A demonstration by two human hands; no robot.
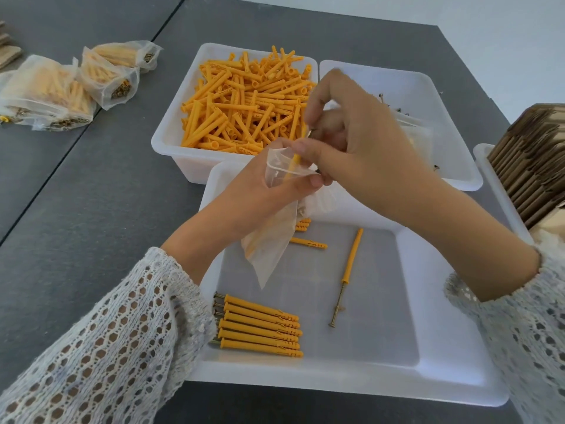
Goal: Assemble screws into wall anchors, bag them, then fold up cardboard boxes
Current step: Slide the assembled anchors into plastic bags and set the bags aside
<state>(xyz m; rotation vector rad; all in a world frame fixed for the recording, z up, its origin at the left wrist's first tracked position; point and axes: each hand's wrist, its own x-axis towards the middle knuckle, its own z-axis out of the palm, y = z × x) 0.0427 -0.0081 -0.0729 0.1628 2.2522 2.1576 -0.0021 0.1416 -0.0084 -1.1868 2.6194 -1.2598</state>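
1. Clear bag [269,237]: held mouth-up over the near tray [443,356], at the bench's near edge.
2. Left hand [260,191]: grip curled round the bag's mouth.
3. Right hand [351,142]: grip pinching an assembled anchor [296,160], tip entering the bag.
4. Six assembled anchors [260,325] (laid side by side) in the tray's near-left corner.
5. Anchor bin [171,142] behind; filled bags [73,84] toward the far-left corner.

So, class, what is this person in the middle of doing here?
The person is bagging assembled anchors. The left hand holds a clear plastic bag open while the right hand feeds an orange anchor with its screw into its mouth. Six more assembled anchors lie in a row in the near white tray, beside one with its screw only partly in. Filled bags sit on the left.
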